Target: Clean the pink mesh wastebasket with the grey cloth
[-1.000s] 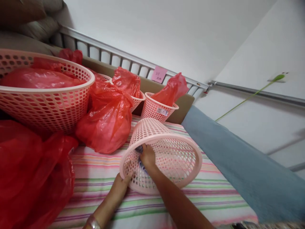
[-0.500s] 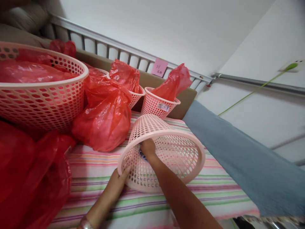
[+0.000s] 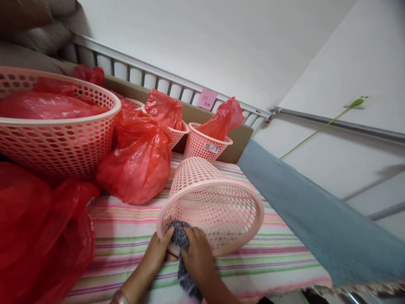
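Note:
A pink perforated basket (image 3: 202,173) lies tipped on its side on the striped cloth (image 3: 126,228), its opening towards me. My left hand (image 3: 160,249) grips the lower left of its rim, thumb on the near side. A dark grey patterned cloth (image 3: 181,236) is bunched in my right hand (image 3: 198,253), pressed against the rim beside my left thumb. Part of the cloth hangs below my right hand. The inside of the basket shows through its wide mouth.
On the left stands a large pink basket (image 3: 63,139) with red plastic inside. Red bags (image 3: 136,169) lie beside it. A smaller basket (image 3: 205,145) holding red plastic stands behind, near a railing (image 3: 136,74) with a pink note (image 3: 207,99). Blue-grey fabric (image 3: 300,202) lies at right.
My right hand has come out from deep inside the basket to its lower left rim, bringing the grey cloth along. My left hand still holds the rim.

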Action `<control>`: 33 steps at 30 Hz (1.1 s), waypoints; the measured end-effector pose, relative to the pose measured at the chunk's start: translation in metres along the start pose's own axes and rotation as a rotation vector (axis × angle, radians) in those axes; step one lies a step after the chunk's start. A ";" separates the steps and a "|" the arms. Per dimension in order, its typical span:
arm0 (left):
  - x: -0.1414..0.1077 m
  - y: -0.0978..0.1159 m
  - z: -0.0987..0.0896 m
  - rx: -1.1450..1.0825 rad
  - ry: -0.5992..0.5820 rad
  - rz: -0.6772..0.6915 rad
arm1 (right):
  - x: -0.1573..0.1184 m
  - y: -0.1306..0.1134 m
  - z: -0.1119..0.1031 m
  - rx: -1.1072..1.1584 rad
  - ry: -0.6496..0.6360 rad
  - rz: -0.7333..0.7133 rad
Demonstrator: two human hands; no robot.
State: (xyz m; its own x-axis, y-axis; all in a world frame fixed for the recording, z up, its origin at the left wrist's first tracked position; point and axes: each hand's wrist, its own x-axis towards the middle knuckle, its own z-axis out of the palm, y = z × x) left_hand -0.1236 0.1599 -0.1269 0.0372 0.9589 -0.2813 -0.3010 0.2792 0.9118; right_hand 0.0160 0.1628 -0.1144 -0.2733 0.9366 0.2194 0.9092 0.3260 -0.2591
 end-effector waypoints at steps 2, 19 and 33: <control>0.000 0.002 0.002 0.043 -0.018 -0.025 | 0.024 0.005 0.003 -0.034 0.029 0.003; -0.010 0.032 -0.009 0.185 -0.012 0.021 | 0.176 0.044 0.038 -0.180 0.103 0.079; -0.002 0.011 -0.013 0.066 0.110 -0.020 | 0.026 -0.002 0.008 -0.051 0.006 -0.001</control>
State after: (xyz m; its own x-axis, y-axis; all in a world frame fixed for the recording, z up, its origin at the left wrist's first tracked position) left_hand -0.1388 0.1602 -0.1202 -0.0637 0.9428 -0.3273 -0.2381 0.3041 0.9224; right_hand 0.0046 0.1871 -0.1158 -0.2728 0.9353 0.2255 0.9236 0.3202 -0.2109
